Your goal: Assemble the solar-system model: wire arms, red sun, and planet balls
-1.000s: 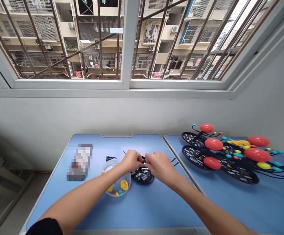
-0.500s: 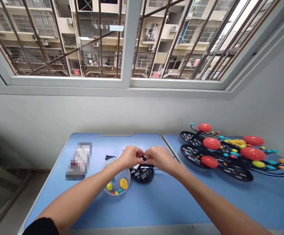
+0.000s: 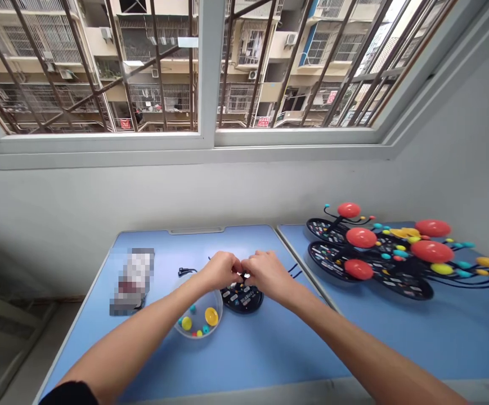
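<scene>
My left hand (image 3: 220, 270) and my right hand (image 3: 265, 273) meet fingertip to fingertip over a round black base (image 3: 242, 298) printed with small coloured marks. Both hands are pinched on a small black part between them, mostly hidden by the fingers. A clear plastic bowl (image 3: 197, 315) with several small yellow, blue and red balls sits just left of the base, under my left wrist. A thin black curved piece (image 3: 184, 272) lies on the blue table (image 3: 244, 360) behind the bowl.
Several finished solar-system models (image 3: 379, 253) with black round bases, red spheres and small coloured balls on wire arms crowd the right-hand table. A blurred box (image 3: 132, 281) lies at the left. A grey wall and barred window stand behind. The table's front edge is near me.
Both hands stayed pinched together over the black base, shifting slightly left and closer to each other. The camera tilted a little, moving the scene down and left.
</scene>
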The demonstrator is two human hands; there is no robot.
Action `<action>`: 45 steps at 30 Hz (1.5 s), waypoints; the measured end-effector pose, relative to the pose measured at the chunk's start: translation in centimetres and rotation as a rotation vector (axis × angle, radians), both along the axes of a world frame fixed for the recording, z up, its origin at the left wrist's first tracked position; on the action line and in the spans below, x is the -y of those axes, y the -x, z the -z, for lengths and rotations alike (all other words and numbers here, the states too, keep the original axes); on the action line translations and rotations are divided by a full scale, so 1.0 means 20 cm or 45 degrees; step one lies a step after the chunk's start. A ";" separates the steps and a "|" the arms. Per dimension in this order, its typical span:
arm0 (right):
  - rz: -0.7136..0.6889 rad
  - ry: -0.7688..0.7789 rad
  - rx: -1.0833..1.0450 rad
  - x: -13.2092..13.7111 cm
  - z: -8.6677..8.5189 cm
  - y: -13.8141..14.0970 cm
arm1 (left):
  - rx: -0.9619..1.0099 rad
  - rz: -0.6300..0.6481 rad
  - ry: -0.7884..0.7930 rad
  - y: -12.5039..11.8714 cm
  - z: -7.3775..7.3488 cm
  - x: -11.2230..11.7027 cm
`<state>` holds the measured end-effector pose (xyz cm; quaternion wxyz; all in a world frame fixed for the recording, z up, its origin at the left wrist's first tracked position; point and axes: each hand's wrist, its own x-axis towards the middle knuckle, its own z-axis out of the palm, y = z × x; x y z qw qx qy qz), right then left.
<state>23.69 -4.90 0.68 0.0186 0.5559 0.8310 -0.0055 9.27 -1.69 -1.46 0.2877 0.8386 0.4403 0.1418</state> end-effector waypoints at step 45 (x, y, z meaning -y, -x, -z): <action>0.377 0.232 -1.899 0.25 0.02 -0.06 | 0.695 -0.098 0.418 0.06 -0.17 0.13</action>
